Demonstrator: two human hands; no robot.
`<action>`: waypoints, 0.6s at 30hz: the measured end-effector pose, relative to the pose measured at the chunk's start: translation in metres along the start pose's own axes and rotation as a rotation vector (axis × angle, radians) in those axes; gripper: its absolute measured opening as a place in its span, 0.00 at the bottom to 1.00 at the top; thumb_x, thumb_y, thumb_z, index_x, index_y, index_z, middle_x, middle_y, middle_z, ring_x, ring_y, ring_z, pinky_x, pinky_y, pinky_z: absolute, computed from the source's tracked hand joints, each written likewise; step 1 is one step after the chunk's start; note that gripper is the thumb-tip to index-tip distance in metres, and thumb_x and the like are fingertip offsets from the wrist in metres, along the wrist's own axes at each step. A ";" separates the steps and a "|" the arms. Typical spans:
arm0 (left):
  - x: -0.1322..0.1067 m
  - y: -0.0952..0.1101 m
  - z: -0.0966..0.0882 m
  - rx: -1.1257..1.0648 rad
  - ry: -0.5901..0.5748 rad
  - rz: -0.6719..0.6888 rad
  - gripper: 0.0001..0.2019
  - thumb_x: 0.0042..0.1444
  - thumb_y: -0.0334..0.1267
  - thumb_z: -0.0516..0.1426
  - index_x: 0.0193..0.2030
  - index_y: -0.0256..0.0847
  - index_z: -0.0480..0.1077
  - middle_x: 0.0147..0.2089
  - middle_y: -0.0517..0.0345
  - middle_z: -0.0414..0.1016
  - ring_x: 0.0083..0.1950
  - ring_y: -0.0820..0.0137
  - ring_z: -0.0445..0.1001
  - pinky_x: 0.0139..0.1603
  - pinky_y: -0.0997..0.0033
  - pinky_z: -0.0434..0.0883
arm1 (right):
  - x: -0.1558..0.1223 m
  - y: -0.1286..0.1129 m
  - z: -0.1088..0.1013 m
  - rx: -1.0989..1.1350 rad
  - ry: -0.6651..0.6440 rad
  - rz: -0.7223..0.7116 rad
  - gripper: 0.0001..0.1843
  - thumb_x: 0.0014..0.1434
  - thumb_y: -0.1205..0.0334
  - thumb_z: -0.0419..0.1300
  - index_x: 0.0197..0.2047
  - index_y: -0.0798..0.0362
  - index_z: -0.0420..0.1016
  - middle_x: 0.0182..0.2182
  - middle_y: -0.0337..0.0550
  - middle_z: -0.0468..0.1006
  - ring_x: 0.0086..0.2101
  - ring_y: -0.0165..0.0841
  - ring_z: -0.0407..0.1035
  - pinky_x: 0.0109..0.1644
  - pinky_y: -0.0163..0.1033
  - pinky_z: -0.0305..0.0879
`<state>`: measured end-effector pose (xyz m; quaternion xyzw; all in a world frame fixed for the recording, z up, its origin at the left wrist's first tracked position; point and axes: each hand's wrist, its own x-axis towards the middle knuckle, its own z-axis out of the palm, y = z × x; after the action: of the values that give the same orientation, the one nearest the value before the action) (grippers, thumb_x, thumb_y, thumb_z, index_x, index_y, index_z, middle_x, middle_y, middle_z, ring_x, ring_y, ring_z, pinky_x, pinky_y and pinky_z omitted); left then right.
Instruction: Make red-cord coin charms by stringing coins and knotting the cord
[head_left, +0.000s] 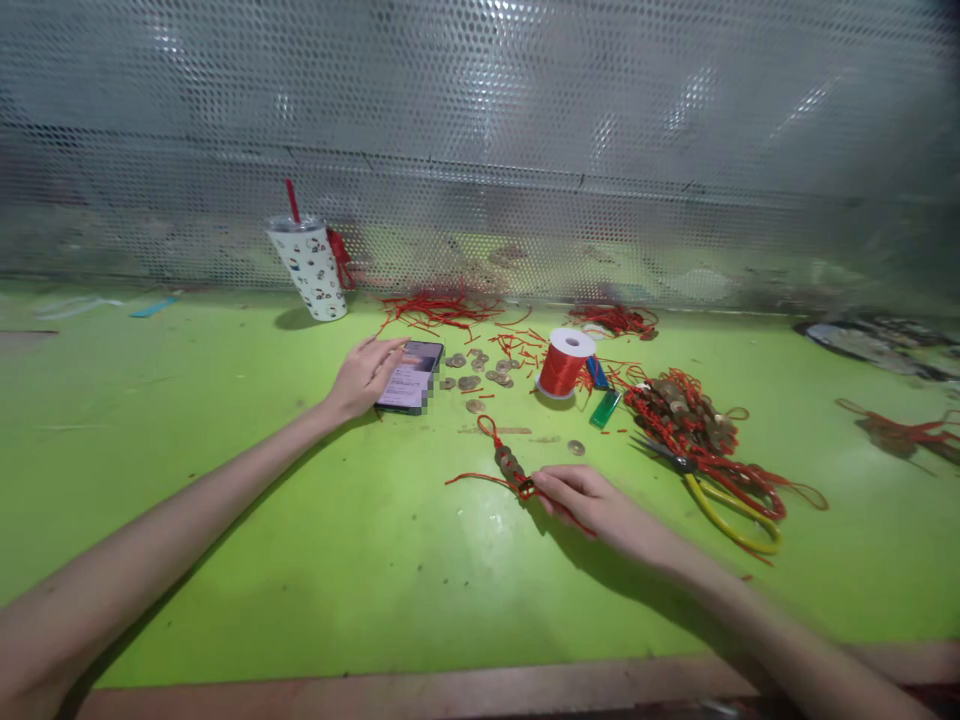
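Observation:
My left hand rests at the left side of a smartphone, fingers stretched out over its lit screen. Part of the phone's right edge is blurred out. In my right hand, thumb and fingers pinch the lower end of a coin charm, a short row of brass-coloured coins knotted on red cord. Its loop points away from me, and a loose cord tail stretches left over the table. Loose coins lie just right of the phone, with a single coin above my right hand.
A spool of red cord stands beyond my right hand, near a green lighter and a blue lighter. Yellow-handled scissors lie against a pile of coin charms. A tumbler and red cord scraps sit by the perforated metal screen.

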<state>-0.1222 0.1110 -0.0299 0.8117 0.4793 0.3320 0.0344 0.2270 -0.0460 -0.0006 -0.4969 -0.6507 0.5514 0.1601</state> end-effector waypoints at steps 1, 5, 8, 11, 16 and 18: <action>0.000 0.000 0.000 0.012 -0.003 -0.014 0.26 0.70 0.50 0.41 0.60 0.37 0.69 0.54 0.49 0.82 0.60 0.58 0.75 0.70 0.48 0.58 | 0.000 0.000 0.000 -0.001 0.002 -0.004 0.27 0.69 0.38 0.48 0.29 0.52 0.63 0.24 0.35 0.59 0.23 0.27 0.53 0.27 0.36 0.51; 0.000 0.000 0.000 0.036 -0.030 -0.048 0.28 0.69 0.51 0.41 0.61 0.36 0.69 0.59 0.45 0.79 0.62 0.57 0.73 0.70 0.48 0.59 | 0.001 0.002 0.000 -0.006 0.007 -0.004 0.27 0.70 0.39 0.48 0.30 0.52 0.64 0.24 0.35 0.59 0.23 0.27 0.53 0.27 0.36 0.50; 0.000 0.002 -0.001 0.031 -0.058 -0.051 0.29 0.69 0.53 0.41 0.61 0.35 0.70 0.59 0.44 0.78 0.61 0.55 0.73 0.71 0.45 0.57 | 0.000 0.001 0.000 -0.006 0.008 -0.005 0.26 0.70 0.39 0.48 0.30 0.51 0.64 0.24 0.35 0.59 0.23 0.28 0.53 0.27 0.36 0.50; 0.000 0.005 -0.002 0.000 -0.028 -0.043 0.28 0.68 0.53 0.44 0.62 0.36 0.69 0.58 0.45 0.79 0.61 0.54 0.73 0.71 0.45 0.58 | 0.000 0.000 0.000 -0.001 0.009 -0.007 0.26 0.70 0.39 0.48 0.29 0.51 0.63 0.24 0.35 0.59 0.23 0.28 0.53 0.27 0.37 0.50; -0.006 0.008 -0.006 -0.158 0.090 -0.133 0.29 0.68 0.54 0.47 0.65 0.35 0.66 0.56 0.43 0.80 0.61 0.54 0.73 0.65 0.50 0.66 | 0.000 0.000 0.001 0.000 0.001 -0.013 0.26 0.70 0.40 0.48 0.29 0.51 0.63 0.24 0.35 0.59 0.23 0.28 0.53 0.27 0.36 0.51; -0.009 0.004 -0.007 -0.264 0.090 -0.228 0.31 0.66 0.56 0.51 0.66 0.34 0.64 0.58 0.40 0.78 0.62 0.54 0.73 0.63 0.51 0.68 | 0.000 0.000 0.001 -0.004 0.002 -0.017 0.26 0.70 0.40 0.48 0.29 0.51 0.63 0.24 0.35 0.59 0.23 0.28 0.53 0.27 0.36 0.51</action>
<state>-0.1260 0.0996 -0.0272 0.7247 0.5217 0.4220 0.1565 0.2263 -0.0466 -0.0008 -0.4924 -0.6559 0.5480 0.1644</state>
